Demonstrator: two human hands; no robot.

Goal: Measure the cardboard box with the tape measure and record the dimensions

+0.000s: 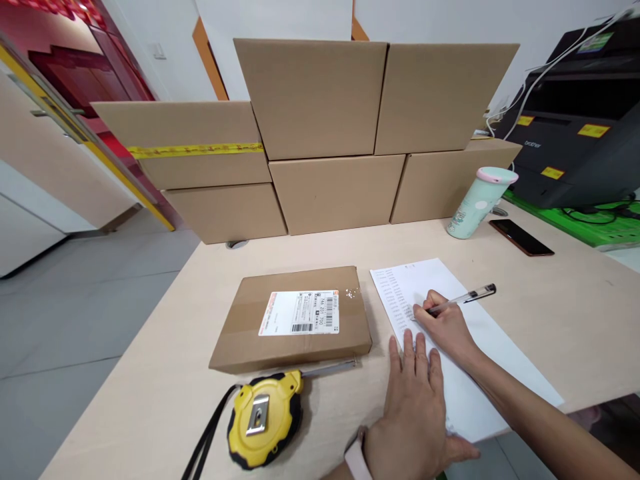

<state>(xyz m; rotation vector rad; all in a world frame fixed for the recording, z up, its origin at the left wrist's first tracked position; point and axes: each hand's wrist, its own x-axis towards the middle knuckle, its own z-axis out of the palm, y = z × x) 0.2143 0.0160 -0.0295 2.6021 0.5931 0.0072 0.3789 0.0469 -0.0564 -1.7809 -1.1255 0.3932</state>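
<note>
My right hand (445,327) is closed round a pen (473,294) with a clear barrel and black cap end. Its tip meets a white sheet of paper (480,360) with rows of small handwriting down the left side. My left hand (413,400) lies flat, fingers spread, across the lower left edge of that sheet. Left of the paper is a brown cardboard parcel (235,327) with a white shipping label (300,313) on top. In front of the parcel lies a yellow and black tape measure (265,417), its blade drawn out a little along the parcel's near side.
Stacked cardboard boxes (335,193) line the back of the table (150,373). At the back right stand a mint green tumbler (477,205), a dark phone (521,237) and a black printer (575,133) on a green base. Grey floor shows beyond the left edge.
</note>
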